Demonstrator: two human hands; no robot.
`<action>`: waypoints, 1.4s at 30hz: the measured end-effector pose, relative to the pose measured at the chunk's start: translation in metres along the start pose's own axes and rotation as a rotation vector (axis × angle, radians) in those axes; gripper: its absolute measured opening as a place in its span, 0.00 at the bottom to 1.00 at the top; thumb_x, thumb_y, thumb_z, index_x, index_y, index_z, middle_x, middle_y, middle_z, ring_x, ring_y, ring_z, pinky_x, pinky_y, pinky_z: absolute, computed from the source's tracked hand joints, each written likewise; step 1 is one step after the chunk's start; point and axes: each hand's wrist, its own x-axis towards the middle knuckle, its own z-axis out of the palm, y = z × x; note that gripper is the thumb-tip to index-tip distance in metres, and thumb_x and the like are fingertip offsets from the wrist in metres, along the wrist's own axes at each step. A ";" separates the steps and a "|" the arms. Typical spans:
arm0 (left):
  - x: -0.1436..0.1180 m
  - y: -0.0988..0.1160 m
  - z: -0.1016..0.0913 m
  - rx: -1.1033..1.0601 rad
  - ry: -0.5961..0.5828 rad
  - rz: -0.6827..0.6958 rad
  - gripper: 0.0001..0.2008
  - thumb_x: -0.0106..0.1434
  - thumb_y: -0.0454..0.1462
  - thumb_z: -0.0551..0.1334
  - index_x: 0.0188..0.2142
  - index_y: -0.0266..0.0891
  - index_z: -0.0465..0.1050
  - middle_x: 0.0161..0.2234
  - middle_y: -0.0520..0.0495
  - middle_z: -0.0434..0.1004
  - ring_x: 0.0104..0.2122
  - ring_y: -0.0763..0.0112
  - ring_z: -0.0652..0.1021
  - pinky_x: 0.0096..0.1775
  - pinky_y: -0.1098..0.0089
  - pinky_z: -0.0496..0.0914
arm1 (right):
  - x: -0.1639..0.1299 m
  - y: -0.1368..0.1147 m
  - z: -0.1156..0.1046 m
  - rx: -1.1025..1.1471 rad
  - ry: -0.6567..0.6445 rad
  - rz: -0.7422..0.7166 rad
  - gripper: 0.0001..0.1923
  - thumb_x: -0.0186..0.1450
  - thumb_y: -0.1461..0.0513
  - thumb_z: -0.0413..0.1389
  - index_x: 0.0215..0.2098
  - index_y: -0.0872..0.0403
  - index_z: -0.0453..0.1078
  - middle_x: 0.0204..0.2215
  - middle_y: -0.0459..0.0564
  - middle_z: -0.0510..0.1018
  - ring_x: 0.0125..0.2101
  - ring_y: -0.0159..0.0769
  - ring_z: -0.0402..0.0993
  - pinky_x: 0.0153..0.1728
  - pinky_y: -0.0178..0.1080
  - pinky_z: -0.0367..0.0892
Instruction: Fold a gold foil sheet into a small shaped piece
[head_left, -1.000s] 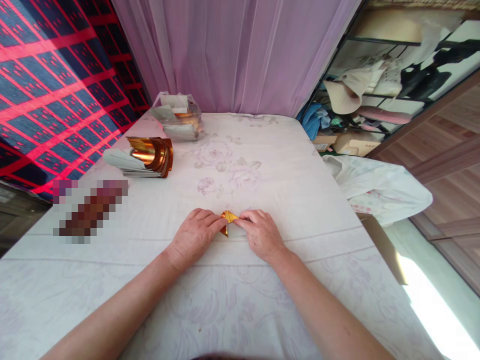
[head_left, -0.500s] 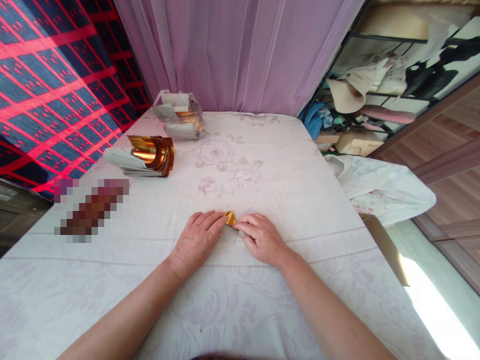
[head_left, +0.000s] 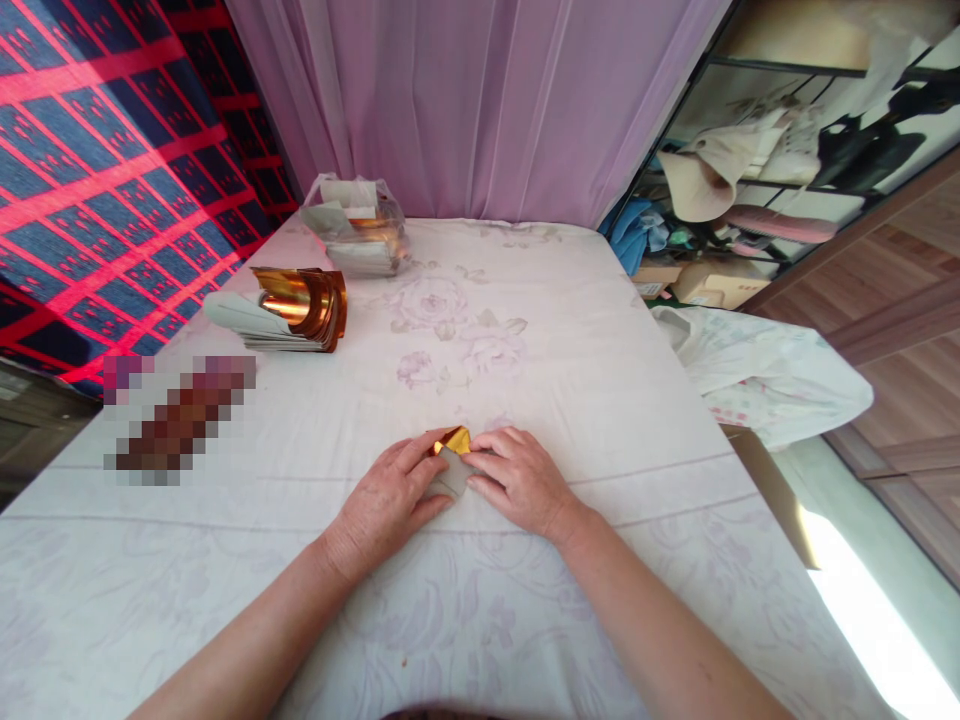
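A small sheet of gold foil paper (head_left: 458, 440), gold on one side and pale grey on the other, lies partly folded on the table between my hands. My left hand (head_left: 390, 490) grips its left side, with the fingers curled over the far edge and the thumb at the near edge. On the other side, my right hand (head_left: 523, 478) pinches the right edge with its thumb and fingertips. Part of the paper is hidden under my fingers.
A bent stack of gold foil sheets (head_left: 300, 305) lies at the left, and a clear plastic bag (head_left: 356, 235) with more sheets stands behind it. A pixelated dark red patch (head_left: 184, 415) is at the left edge. The tablecloth (head_left: 450, 620) has a floral print. Shelves hold a hat (head_left: 701, 180).
The gold paper shows more of its surface between my hands, with its grey side now visible. My left hand has shifted slightly left and its thumb has come into view.
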 end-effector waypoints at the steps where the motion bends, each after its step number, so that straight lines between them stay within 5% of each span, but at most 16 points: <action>1: 0.002 -0.001 0.000 0.002 -0.004 0.000 0.11 0.63 0.37 0.63 0.45 0.39 0.70 0.59 0.39 0.67 0.53 0.59 0.74 0.53 0.56 0.71 | 0.000 0.000 0.000 -0.002 0.006 -0.002 0.09 0.66 0.62 0.57 0.44 0.52 0.76 0.43 0.52 0.77 0.42 0.40 0.69 0.45 0.46 0.67; 14: 0.008 -0.001 -0.002 0.186 0.006 0.073 0.10 0.70 0.41 0.57 0.41 0.41 0.75 0.57 0.43 0.71 0.48 0.65 0.77 0.52 0.57 0.70 | -0.001 0.001 -0.002 0.079 0.033 -0.031 0.22 0.57 0.71 0.52 0.48 0.53 0.74 0.44 0.52 0.76 0.43 0.42 0.69 0.45 0.48 0.67; 24: 0.010 0.000 -0.001 0.134 0.023 0.051 0.10 0.70 0.38 0.56 0.37 0.40 0.75 0.56 0.45 0.72 0.47 0.66 0.77 0.51 0.58 0.71 | 0.000 0.001 0.000 0.028 0.052 -0.013 0.09 0.65 0.64 0.57 0.42 0.51 0.76 0.41 0.51 0.78 0.42 0.40 0.70 0.44 0.45 0.67; 42: 0.011 0.001 0.008 -0.112 0.101 -0.151 0.06 0.65 0.33 0.58 0.35 0.39 0.75 0.53 0.41 0.73 0.48 0.59 0.77 0.49 0.54 0.73 | 0.005 -0.009 0.012 0.068 0.174 0.221 0.03 0.62 0.65 0.58 0.31 0.51 0.72 0.37 0.48 0.78 0.39 0.38 0.72 0.41 0.43 0.63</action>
